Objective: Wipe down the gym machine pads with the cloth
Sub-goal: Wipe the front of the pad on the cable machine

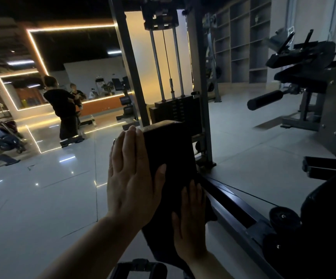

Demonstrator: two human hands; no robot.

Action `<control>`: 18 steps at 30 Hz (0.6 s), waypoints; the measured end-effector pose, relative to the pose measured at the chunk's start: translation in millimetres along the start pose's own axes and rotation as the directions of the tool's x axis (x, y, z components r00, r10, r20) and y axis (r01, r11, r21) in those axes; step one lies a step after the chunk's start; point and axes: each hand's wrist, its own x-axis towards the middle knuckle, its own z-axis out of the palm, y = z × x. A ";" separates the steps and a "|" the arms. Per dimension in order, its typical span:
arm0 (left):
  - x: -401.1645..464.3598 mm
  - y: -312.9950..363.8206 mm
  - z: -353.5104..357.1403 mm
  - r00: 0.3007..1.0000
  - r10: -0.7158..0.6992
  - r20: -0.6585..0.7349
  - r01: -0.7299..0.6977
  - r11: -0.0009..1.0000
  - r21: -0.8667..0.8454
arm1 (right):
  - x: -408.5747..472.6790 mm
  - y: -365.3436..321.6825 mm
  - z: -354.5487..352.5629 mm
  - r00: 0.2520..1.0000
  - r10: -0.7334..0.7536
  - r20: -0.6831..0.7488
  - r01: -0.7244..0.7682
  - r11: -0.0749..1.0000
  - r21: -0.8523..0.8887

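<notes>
A tall dark upright pad [169,146] of the gym machine stands in the middle of the head view. My left hand [131,178] lies flat along the pad's left side with the thumb hooked over its front face. My right hand [191,224] presses flat on the pad's lower front, over a dark cloth [208,210] that bulges out to the right of my fingers. The cloth is nearly the same colour as the pad, so its edges are hard to make out.
A dark frame rail [233,200] runs from the pad to the lower right. The weight stack [175,111] and its posts stand just behind. Another machine with a roller pad [263,99] is at the right. A person [66,105] stands far left on the glossy tiled floor [42,198].
</notes>
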 end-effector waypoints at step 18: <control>0.1 -0.4 1.1 1.000 -0.019 0.005 0.019 1.000 0.015 | -0.4 1.5 0.1 0.999 -0.025 -0.042 0.026 0.999 0.030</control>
